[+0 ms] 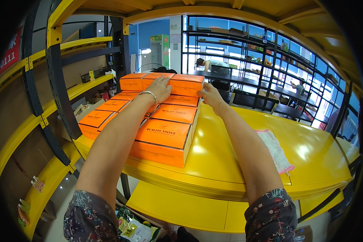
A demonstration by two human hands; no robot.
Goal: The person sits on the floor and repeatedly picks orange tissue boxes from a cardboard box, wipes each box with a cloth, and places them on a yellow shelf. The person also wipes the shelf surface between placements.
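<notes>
Orange tissue packs (161, 137) lie in rows on a yellow metal shelf (217, 151), with a second layer of packs along the back. My left hand (158, 89), with a silver bangle on its wrist, rests flat on top of the back upper packs, fingers pointing away. My right hand (211, 95) touches the right end of the rightmost upper pack (186, 84), its thumb and fingers bent at that end. Part of the middle upper pack is hidden under my left hand.
A white cloth with a pink edge (275, 151) lies on the shelf to the right. A dark upright post (62, 84) stands at the left, and a yellow shelf (308, 30) hangs overhead. Below is a box of packaged goods (136, 227). Two people (211, 64) are farther back near black racks.
</notes>
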